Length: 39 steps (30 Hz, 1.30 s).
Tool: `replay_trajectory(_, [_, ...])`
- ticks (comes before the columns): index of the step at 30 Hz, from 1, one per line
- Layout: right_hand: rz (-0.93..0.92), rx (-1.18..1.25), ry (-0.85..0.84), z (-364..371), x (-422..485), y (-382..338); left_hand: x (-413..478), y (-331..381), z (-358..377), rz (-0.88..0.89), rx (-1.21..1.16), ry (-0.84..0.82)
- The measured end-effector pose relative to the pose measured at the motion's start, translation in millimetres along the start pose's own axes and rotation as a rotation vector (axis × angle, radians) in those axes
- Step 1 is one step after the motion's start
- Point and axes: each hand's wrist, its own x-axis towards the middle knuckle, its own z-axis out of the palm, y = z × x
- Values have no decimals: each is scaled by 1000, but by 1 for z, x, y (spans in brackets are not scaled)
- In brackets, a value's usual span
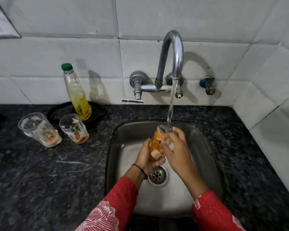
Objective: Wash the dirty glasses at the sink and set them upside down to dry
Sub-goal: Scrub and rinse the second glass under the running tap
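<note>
Over the steel sink a dirty glass with orange residue tilts under the running water from the tap. My left hand cups its base from below. My right hand grips its upper side near the rim, with fingers at the mouth. Two more dirty glasses stand upright on the dark counter to the left: a larger glass and a smaller glass, both with orange dregs at the bottom.
A soap bottle with a green cap and yellow liquid leans in a black dish behind the glasses. The drain lies below my hands. A tap handle sticks out left; tiled wall behind and at right.
</note>
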Motion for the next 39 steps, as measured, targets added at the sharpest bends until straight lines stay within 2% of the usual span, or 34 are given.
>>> replay_trajectory(3, [-95,-272,-35,-10,3,1,7,-7,-2,13,20,43])
replay_trajectory(6, [-14,-464,-121,-15,8,-3,14,-14,-3,33,-32,26])
replay_trajectory(9, [142,-317,-176,-16,21,-8,20,-19,-6,70,-134,15])
replay_trajectory(12, [220,-115,-244,-15,35,-10,25,-17,-13,157,-238,-41])
replay_trajectory(14, [163,-100,-303,-17,42,-14,26,-13,-18,119,-229,-38])
replay_trajectory(17, [-13,-220,-391,-17,50,-13,27,2,-17,-86,-34,3])
replay_trajectory(19, [-75,-282,-418,-16,52,-12,29,11,-16,-156,18,43])
replay_trajectory(22, [-57,-274,-396,-14,56,-12,41,15,-15,-39,-112,92])
replay_trajectory(26, [24,-141,-323,-9,60,-12,53,17,-15,145,-240,40])
replay_trajectory(30, [62,-173,-187,-1,62,-12,54,12,-13,213,-209,-84])
replay_trajectory(33, [135,-26,-189,9,54,-2,56,13,-18,231,-151,-63])
replay_trajectory(35, [94,56,-330,14,43,11,61,18,-24,265,-89,-31])
replay_trajectory(36, [39,12,-422,15,36,17,62,22,-26,268,-45,-6])
replay_trajectory(37, [-54,-115,-494,14,32,23,62,25,-26,244,-5,44])
replay_trajectory(39, [-317,-471,-501,16,32,42,63,32,-19,150,89,154])
